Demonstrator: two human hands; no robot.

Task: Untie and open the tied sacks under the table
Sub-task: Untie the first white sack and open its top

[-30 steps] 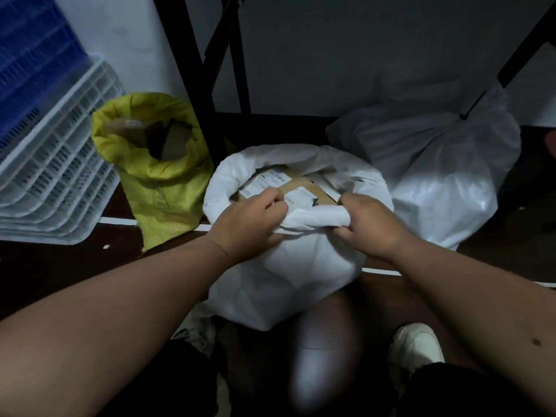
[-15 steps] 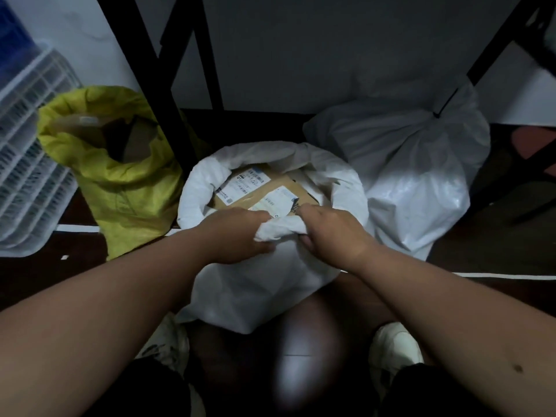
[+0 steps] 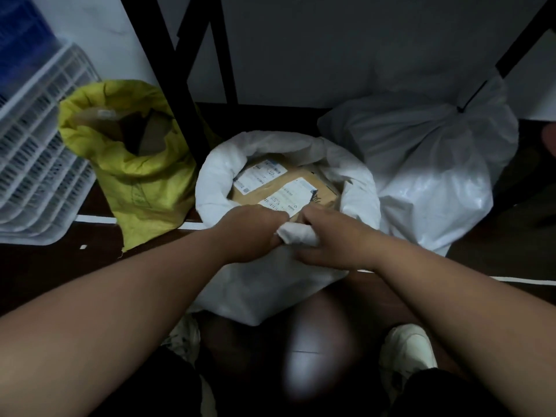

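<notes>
Open white sack (image 3: 240, 290) stands upright on the floor, mouth up, parcel (image 3: 285, 188) inside. Left hand (image 3: 252, 233) and right hand (image 3: 334, 239) both grip its rolled near rim. Yellow sack (image 3: 144, 188) left of it, open; tied white sack (image 3: 430, 182) right of it.

A dark floor (image 3: 45, 266) is being crossed by a white line (image 3: 96, 219); black table legs (image 3: 168, 70) are being backed by a grey wall (image 3: 346, 46).
</notes>
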